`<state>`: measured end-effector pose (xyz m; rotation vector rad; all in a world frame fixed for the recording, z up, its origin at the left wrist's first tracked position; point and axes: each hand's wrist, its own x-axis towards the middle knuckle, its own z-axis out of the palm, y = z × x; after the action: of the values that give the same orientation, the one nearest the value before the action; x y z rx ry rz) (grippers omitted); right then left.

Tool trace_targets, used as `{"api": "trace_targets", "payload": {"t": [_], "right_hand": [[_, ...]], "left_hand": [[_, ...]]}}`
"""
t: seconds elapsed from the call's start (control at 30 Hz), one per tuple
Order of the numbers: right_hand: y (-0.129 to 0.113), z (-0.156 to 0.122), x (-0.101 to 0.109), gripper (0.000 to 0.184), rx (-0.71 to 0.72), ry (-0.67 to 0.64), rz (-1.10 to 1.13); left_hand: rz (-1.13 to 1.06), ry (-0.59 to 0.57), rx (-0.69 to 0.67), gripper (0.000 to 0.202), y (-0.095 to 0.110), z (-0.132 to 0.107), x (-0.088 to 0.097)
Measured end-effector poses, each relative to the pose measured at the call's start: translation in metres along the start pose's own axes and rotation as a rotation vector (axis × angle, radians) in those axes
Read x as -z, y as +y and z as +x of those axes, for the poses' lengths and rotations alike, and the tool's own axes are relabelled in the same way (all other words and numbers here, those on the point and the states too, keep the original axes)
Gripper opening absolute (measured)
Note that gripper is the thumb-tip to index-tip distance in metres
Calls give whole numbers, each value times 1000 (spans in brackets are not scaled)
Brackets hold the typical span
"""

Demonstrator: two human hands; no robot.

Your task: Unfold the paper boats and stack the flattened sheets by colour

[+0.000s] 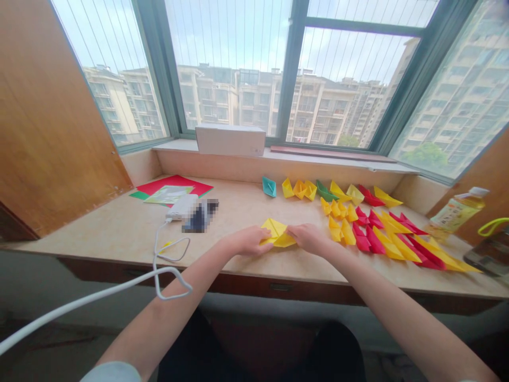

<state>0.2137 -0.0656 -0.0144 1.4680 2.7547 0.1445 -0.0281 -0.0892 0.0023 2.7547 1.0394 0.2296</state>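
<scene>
A partly folded piece of yellow origami paper (277, 229) lies at the front of the desk, with creases across its top and a pointed upper corner. My left hand (253, 241) grips its left side, fingers and thumb closed on the edge. On the right edge, my right hand (308, 237) pinches the same paper. Both palms stay low over the desktop, and the fingertips are partly hidden. Rows of folded paper boats in yellow (338, 210), red (369, 196) and green (326, 191) stand to the right. One teal boat (269, 187) sits behind the paper.
Red paper sheets (199, 187), a clear packet (167, 194), a white power bank (182, 207) and a blurred-out object (199, 216) lie left. A white cable (99, 294) hangs across my left forearm. A drink bottle (457, 212) and a dark container (491, 252) stand right. A white box (230, 141) rests on the sill.
</scene>
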Motion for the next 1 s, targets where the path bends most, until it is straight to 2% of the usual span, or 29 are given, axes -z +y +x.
{"api": "trace_targets", "payload": {"t": [0.17,0.4,0.5,0.6,0.7,0.8,0.9,1.0], "right_hand": [[-1,-5,-7,26,9,36,-23],[4,-15,-11,29,125,82,54],[10,-15,-12,34,163,114,108],[17,-9,-16,29,105,119,170],[18,1,-19,28,9,153,238],[14,9,-19,24,-70,203,304],[9,13,-19,22,-113,217,358],[6,13,-23,29,-90,270,386]], "left_hand": [[119,20,47,40,6,-6,-4],[182,-93,117,38,7,-4,0],[197,-123,195,37,3,-1,2],[188,-48,234,40,-3,1,0],[210,19,186,50,-7,1,-5],[280,24,144,57,-7,1,-8],[301,6,114,46,-5,3,-11],[290,8,69,35,-5,6,-16]]}}
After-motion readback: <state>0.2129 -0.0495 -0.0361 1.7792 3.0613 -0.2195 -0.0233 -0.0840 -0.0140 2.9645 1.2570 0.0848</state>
